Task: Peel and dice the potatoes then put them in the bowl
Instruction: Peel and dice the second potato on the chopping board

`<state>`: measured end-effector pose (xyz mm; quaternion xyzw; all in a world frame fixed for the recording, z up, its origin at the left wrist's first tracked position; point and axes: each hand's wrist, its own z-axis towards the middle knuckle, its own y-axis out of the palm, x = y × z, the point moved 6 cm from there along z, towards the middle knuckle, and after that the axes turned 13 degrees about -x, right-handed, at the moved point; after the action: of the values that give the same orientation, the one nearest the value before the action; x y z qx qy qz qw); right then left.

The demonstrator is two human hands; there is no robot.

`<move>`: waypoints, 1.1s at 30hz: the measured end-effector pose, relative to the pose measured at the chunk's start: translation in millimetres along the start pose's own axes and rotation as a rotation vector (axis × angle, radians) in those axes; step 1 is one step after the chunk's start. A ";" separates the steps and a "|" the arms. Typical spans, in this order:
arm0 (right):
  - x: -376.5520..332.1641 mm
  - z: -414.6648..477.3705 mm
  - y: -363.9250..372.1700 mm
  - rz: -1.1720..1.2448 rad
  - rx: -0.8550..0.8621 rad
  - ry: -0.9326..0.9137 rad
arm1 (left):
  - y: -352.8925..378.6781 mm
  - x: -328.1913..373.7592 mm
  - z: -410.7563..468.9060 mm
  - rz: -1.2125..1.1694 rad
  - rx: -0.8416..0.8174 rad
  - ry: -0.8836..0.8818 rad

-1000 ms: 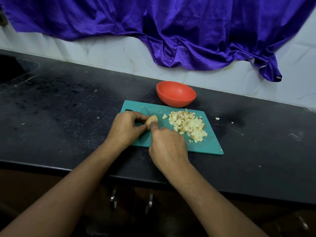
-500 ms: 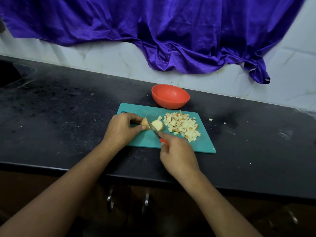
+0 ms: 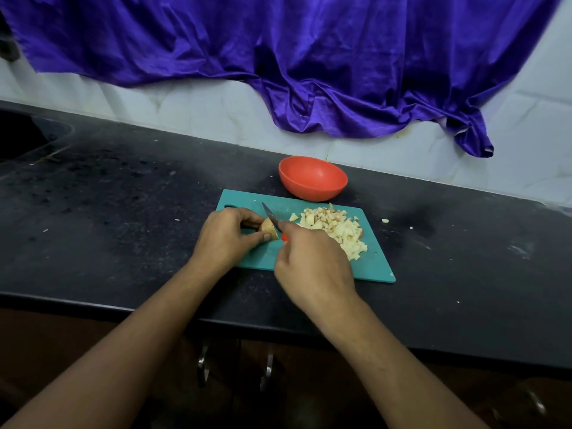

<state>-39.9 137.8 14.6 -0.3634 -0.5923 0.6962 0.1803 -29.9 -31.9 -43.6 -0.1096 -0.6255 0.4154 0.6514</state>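
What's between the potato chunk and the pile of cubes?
In the head view, the knife blade and one stray cube, on the teal board.

I see a teal cutting board (image 3: 377,269) on a black worktop (image 3: 108,196) flecked with pale grey specks and smears. The bowl (image 3: 312,178) is a plain orange-red, inside and out. The diced potato (image 3: 339,227) reads pale cream-yellow, with tan-brown edges on some cubes. The potato piece (image 3: 268,226) is a yellowish tan. The knife (image 3: 272,218) has a dark blade and a bright red handle, of which I can make out only a sliver. Behind, a shiny violet-blue cloth (image 3: 309,57) hangs over white wall tiles (image 3: 216,109) with faint grey veining. Below the worktop, the cabinet front (image 3: 46,335) is dark brown, with two silvery handles (image 3: 202,363).
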 end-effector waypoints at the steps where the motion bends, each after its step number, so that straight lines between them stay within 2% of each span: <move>1: -4.3 0.1 1.2 -0.030 -0.006 -0.003 | 0.2 0.6 -0.3 0.005 0.000 0.005; 15: -8.8 7.7 26.4 -0.227 -0.086 0.021 | 2.5 0.3 1.2 0.104 0.032 0.001; 21: -0.3 5.5 28.0 -0.080 -0.055 -0.007 | 6.3 -0.3 4.1 0.178 -0.006 -0.015; 27: 21.5 1.5 4.1 0.148 0.087 0.010 | 10.0 -1.5 8.1 0.122 -0.036 -0.024; 33: 42.1 -0.6 3.2 0.265 0.096 0.075 | 16.6 16.4 17.1 0.275 -0.030 -0.048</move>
<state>-67.1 166.2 -0.8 -0.4550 -0.4980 0.7274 0.1262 -54.2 -16.7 -39.5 -0.1942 -0.6259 0.4940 0.5715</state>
